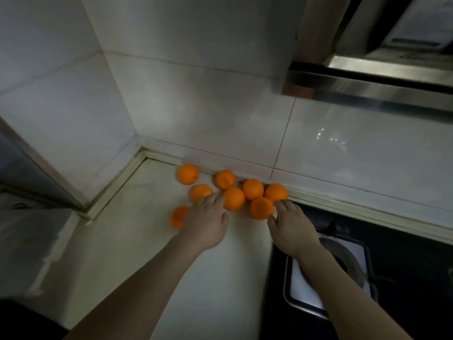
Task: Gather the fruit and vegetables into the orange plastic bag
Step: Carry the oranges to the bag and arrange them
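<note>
Surface: pale stone desk (pixel 137 241), dimly lit.
Fruit: round orange fruits (pixel 233 199) mid-frame, just above both hands.
Left hand (pixel 208 224): fingers (pixel 215 198) straight, touching one.
Right hand (pixel 291 229): fingers (pixel 282 204) relaxed, touching the nearest.

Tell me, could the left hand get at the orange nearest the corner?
Probably yes. The left hand holds nothing, its fingers lie over a nearer orange, and the corner orange sits apart with bare counter before it.

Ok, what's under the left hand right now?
The left hand reaches over the near edge of the far orange, and its side hides part of the near orange. The counter beneath the palm is covered.
</note>
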`<state>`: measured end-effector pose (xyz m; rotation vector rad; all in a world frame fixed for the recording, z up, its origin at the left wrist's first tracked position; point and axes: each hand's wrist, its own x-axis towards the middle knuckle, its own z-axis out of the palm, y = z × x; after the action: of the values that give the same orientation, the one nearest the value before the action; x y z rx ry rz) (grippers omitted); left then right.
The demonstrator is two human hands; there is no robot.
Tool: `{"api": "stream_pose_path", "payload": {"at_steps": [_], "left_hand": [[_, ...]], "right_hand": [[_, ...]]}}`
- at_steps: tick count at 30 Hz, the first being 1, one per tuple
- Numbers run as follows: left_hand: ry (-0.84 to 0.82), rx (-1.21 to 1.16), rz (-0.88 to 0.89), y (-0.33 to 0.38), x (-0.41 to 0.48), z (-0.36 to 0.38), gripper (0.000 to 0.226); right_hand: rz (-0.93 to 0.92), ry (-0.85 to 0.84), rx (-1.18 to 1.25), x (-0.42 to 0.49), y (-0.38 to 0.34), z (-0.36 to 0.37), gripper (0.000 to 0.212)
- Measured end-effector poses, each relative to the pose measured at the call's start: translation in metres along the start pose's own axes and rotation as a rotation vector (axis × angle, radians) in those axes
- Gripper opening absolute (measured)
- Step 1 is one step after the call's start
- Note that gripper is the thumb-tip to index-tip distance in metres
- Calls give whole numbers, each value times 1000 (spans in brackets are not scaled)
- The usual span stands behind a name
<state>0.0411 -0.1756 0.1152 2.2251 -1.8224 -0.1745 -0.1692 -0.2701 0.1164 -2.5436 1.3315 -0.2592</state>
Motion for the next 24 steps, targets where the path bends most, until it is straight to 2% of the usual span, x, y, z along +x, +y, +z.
{"api": "stream_pose_path", "payload": {"at_steps": [13,24], "left_hand": [[-109,-51,-28,-24,97,100,62],[-66,-58,11,-34,110,116,61]], "right_hand": [[60,-55,33,72,24,79,49],[72,-29,28,81,27,100,55]]}}
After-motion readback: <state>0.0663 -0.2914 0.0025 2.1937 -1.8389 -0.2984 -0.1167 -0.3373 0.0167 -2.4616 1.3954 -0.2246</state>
